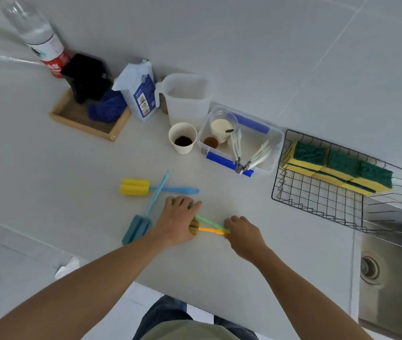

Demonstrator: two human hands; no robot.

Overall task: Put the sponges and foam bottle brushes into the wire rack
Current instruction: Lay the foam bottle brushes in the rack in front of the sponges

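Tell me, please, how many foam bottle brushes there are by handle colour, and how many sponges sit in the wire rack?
Blue-handled brushes: 2, one with a yellow head, one with a teal head
Green-handled brush: 1
Orange-handled brush: 1
Sponges in the wire rack: 6, as far as the stacks show, e.g.
Total: 4 brushes and 6 sponges, 10 things

Left hand [179, 220] covers two brush heads [194, 227] — colours unclear. Right hand [243, 232] hides handle ends. Bottle [35, 33] top and sink [391, 278] cut off by frame edges.
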